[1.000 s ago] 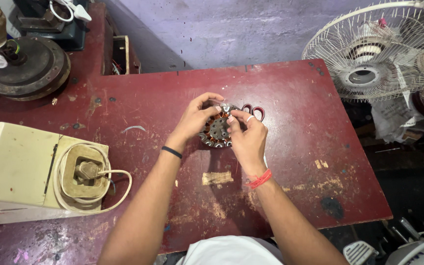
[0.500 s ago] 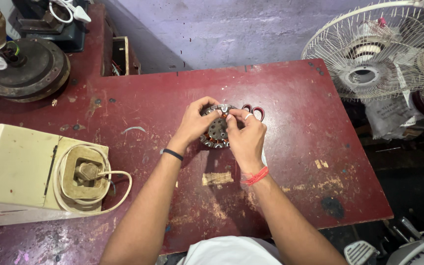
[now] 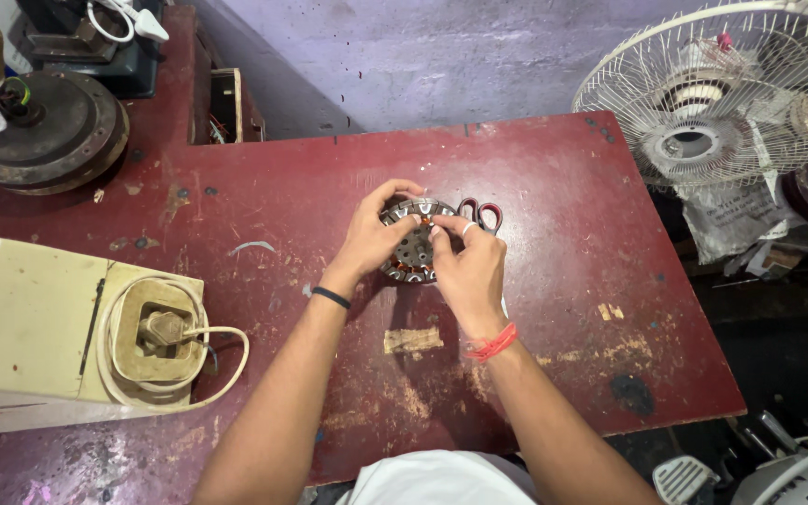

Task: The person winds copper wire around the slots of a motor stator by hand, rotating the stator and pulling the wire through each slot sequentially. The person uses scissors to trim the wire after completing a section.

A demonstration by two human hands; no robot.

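Fingers of left hand (image 3: 373, 238) and right hand (image 3: 468, 266) pinch motor stator (image 3: 411, 245) mid-table (image 3: 554, 187), edges far.

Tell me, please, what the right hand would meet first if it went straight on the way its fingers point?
The right hand points up-left onto the round stator it already touches, so that comes first; beyond it are the left hand's fingers.

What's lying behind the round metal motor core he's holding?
Red-handled scissors lie on the maroon table just behind the motor core. Only the handle loops show; the right hand covers the blades.
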